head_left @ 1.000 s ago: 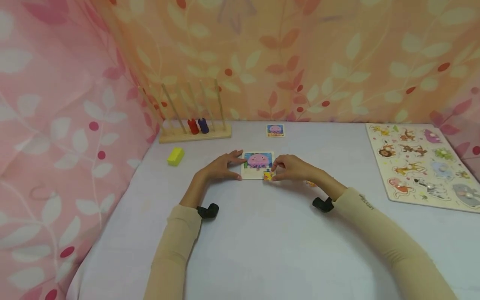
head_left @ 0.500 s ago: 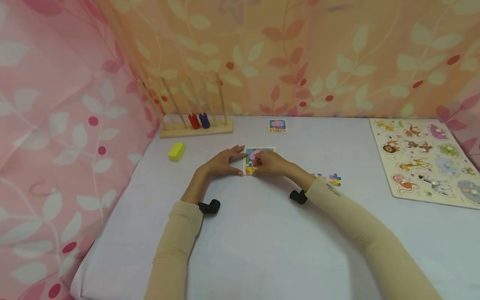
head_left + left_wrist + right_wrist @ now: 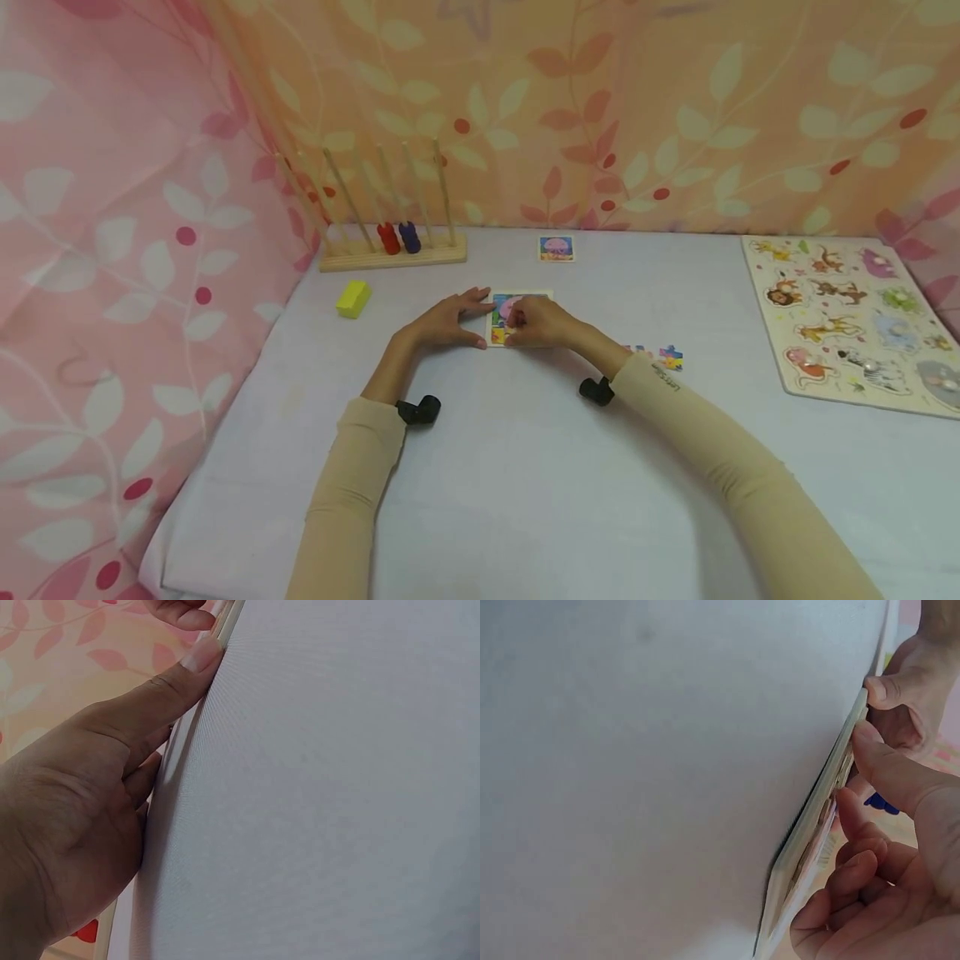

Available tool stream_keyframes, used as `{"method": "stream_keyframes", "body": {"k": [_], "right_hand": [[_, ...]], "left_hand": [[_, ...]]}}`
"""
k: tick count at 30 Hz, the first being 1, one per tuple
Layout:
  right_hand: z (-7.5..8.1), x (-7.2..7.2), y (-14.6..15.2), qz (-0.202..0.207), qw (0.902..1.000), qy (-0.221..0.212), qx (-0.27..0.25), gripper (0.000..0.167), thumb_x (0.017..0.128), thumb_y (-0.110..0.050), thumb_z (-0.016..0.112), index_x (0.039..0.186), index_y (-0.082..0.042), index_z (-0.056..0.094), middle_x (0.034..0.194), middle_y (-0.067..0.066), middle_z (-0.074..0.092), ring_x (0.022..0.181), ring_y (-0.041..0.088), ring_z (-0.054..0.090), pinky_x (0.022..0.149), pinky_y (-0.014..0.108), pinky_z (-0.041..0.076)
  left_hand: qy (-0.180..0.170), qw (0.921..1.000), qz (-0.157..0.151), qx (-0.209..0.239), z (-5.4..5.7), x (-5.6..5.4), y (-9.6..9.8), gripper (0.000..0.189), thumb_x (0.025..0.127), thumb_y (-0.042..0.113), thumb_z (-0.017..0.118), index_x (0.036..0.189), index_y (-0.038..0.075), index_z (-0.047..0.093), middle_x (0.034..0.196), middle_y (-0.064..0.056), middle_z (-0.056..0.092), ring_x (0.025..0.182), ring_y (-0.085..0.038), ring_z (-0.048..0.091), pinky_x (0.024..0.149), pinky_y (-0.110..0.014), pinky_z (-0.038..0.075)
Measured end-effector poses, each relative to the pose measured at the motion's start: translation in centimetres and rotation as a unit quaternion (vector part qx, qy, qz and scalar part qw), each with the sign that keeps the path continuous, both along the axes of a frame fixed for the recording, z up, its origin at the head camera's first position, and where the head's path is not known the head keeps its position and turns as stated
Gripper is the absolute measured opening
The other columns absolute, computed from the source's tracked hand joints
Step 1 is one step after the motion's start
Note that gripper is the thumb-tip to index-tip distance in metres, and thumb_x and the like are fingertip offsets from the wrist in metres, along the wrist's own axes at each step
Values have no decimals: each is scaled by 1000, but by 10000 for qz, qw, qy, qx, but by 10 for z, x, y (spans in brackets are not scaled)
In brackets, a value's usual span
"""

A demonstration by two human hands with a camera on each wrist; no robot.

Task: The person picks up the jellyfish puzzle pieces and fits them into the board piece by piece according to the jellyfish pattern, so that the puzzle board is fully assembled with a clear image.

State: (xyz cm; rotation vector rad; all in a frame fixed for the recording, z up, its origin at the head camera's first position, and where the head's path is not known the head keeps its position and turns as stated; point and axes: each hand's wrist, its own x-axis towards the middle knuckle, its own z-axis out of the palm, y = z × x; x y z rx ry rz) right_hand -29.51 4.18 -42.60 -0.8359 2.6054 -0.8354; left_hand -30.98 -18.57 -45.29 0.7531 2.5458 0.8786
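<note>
A small square jigsaw board (image 3: 538,293) with a pink jellyfish picture lies flat on the white table, partly covered by my right hand. My left hand (image 3: 442,322) rests at its left side with fingers and thumb extended, touching the edge; the left thumb (image 3: 161,697) lies straight along it in the left wrist view. My right hand (image 3: 546,322) reaches over the board and pinches a yellow puzzle piece (image 3: 498,336) at the lower left corner. In the right wrist view, the right thumb (image 3: 889,765) and bent index finger (image 3: 855,817) meet the board's edge.
Loose puzzle pieces (image 3: 671,358) lie by the right forearm. A jellyfish card (image 3: 556,249) is behind the board. At back left stand a wooden peg rack (image 3: 397,261) with red and blue pieces and a yellow block (image 3: 354,299). An animal peg board (image 3: 855,333) lies at right.
My right hand has carried the yellow piece from the board's lower right to its lower left, uncovering loose pieces beside the forearm. The left hand has stayed at the board's left edge.
</note>
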Motion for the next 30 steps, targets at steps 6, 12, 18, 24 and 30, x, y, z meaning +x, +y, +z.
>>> {"method": "stream_keyframes", "body": {"k": [6,12,18,24,30], "right_hand": [[-1,-1,1,10,9998,142,-111,27,74,-22,75,93,-7,64,82,3,58,76,15,50,67,27,40],[-4,-8,2,751,9965,288,-233,30,77,-16,72,106,-8,69,77,4,55,70,14,40,62,24,32],[-5,-16,1,795,9966,-166,-114,29,78,-20,73,106,-14,68,84,6,60,72,13,41,66,26,32],[-1,-20,-2,383,9981,-479,61,25,79,-22,72,103,-18,70,100,6,66,98,18,55,85,36,41],[0,-20,-1,234,9989,-355,200,23,78,-22,73,100,-18,72,97,5,63,94,20,55,80,35,41]], "left_hand": [[-16,10000,12,-28,-2,-1,1,74,70,44,76,136,29,45,153,11,18,144,-11,5,116,-44,8],[15,10000,8,-69,0,0,1,74,71,43,76,136,28,45,153,10,19,144,-12,5,116,-44,8],[13,10000,-36,-69,0,-2,-1,74,71,45,75,136,28,45,153,10,19,144,-12,4,116,-45,7],[35,9999,-49,-106,1,-2,0,74,70,45,75,136,28,45,153,10,19,144,-13,4,116,-45,7],[-10,10000,-21,-16,1,0,2,74,70,44,75,135,26,45,153,9,20,144,-14,5,116,-46,7]]}}
